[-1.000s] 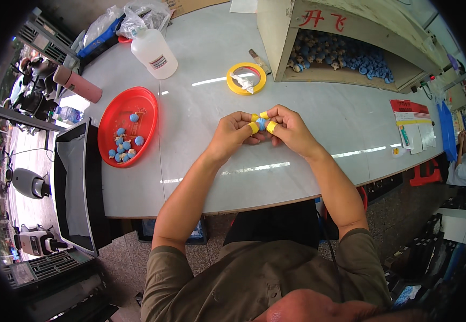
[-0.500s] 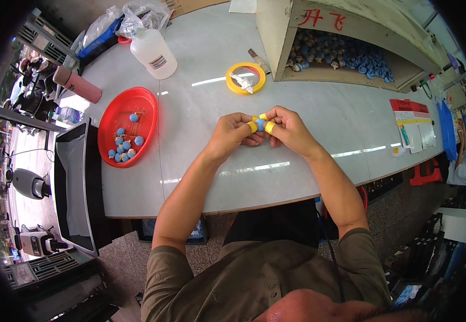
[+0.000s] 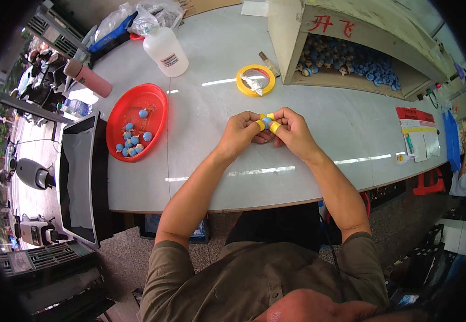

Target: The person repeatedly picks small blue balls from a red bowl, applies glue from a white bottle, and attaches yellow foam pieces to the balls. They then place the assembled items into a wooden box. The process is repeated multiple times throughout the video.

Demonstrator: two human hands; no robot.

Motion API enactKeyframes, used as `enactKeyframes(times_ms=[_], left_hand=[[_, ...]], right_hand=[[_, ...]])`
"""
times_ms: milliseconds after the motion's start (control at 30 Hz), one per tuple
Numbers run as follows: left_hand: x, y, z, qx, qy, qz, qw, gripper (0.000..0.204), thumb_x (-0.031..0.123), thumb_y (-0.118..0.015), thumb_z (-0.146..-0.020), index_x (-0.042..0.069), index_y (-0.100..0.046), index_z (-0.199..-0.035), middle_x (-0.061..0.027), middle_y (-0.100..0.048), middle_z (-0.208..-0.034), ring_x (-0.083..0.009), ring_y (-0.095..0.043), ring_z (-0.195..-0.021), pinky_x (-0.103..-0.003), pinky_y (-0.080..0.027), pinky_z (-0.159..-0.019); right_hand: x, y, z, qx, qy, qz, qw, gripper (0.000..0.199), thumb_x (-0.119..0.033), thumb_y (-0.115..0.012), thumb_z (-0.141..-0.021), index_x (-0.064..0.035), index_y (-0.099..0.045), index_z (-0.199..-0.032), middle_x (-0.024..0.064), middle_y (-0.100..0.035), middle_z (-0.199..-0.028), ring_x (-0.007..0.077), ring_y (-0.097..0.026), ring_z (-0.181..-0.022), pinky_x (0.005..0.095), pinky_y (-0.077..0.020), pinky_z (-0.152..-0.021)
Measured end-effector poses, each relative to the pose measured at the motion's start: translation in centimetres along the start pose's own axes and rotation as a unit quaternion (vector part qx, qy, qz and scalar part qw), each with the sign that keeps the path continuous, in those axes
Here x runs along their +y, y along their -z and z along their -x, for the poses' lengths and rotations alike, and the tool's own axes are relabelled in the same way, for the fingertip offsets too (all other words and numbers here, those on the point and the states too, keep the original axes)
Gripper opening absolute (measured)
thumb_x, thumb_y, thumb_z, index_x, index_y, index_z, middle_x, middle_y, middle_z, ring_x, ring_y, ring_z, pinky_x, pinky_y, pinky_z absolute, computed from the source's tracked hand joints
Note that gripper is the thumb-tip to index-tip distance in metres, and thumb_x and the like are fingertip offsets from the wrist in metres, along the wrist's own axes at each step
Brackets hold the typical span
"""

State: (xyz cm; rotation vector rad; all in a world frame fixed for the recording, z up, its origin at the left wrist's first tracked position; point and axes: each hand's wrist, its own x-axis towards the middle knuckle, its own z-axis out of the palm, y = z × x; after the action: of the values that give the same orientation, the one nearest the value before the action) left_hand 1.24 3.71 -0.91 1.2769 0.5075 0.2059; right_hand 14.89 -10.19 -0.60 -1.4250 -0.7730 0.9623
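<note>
Between my two hands, over the grey table (image 3: 206, 185), is a small blue figurine part (image 3: 267, 123); the fingers hide most of it. My left hand (image 3: 239, 133) pinches it from the left, and my right hand (image 3: 293, 133) pinches it from the right. Yellow tape is wrapped round the thumbs and index fingers of both hands. To the left lies a round red tray (image 3: 155, 99) holding several small blue-and-beige figurine parts (image 3: 129, 140). Beyond my hands is a yellow tape roll (image 3: 242, 79) with a crumpled white scrap on it.
A beige open box (image 3: 282, 45) with many blue pieces stands at the far right. A white plastic bottle (image 3: 164, 51) and a pink flask (image 3: 91, 79) stand at the far left. A black bin (image 3: 101, 188) adjoins the table's left edge; red-and-white papers (image 3: 416, 121) lie right.
The whole view has shifted, so the table's contents appear a little farther right. Both hands still pinch the blue part together, with only slight finger movement.
</note>
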Motion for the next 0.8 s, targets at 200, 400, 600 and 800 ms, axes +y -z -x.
enactKeyframes(times_ms=[200,400,600,800], left_hand=[[0.5,0.4,-0.2,0.045,-0.032,0.008,0.998,0.045,0.023,-0.073,-0.097,-0.009,-0.055,-0.123,-0.0159,-0.070,-0.106,-0.0220,-0.073,-0.093,-0.032,-0.061,-0.083],[2.9,5.2,2.0,0.240,-0.123,-0.055,0.961,0.044,0.030,-0.066,-0.102,-0.004,-0.055,-0.128,-0.0148,-0.071,-0.114,-0.0227,-0.073,-0.097,-0.031,-0.056,-0.079],[5.3,15.5,7.4,0.445,-0.035,-0.588,0.675,0.036,0.032,-0.069,-0.092,0.004,-0.067,-0.114,-0.0138,-0.074,-0.100,-0.0357,-0.069,-0.097,-0.048,-0.051,-0.084],[4.1,16.7,9.8,0.513,-0.084,-0.653,0.550,0.054,0.032,-0.069,-0.092,0.003,-0.058,-0.136,-0.0131,-0.061,-0.139,-0.0347,-0.052,-0.130,-0.052,-0.042,-0.101]], right_hand=[[0.7,0.4,0.4,0.026,0.064,-0.036,0.997,0.020,-0.005,-0.058,-0.100,0.0020,-0.059,-0.120,0.0042,-0.065,-0.092,0.0078,-0.060,-0.070,0.0239,-0.0522,-0.063],[0.6,2.0,-0.3,0.193,0.097,-0.075,0.974,0.023,-0.003,-0.056,-0.098,0.0018,-0.058,-0.121,0.0051,-0.064,-0.092,0.0077,-0.055,-0.066,0.0230,-0.0466,-0.060],[-0.7,9.1,-0.7,0.272,0.079,-0.016,0.959,0.027,-0.006,-0.061,-0.093,0.0003,-0.060,-0.119,0.0076,-0.066,-0.089,0.0170,-0.063,-0.074,0.0318,-0.0520,-0.068],[-2.1,18.2,-5.6,0.421,0.085,0.477,0.767,0.034,-0.016,-0.073,-0.086,-0.0023,-0.065,-0.116,0.0204,-0.065,-0.114,0.0386,-0.067,-0.106,0.0476,-0.0557,-0.086]])
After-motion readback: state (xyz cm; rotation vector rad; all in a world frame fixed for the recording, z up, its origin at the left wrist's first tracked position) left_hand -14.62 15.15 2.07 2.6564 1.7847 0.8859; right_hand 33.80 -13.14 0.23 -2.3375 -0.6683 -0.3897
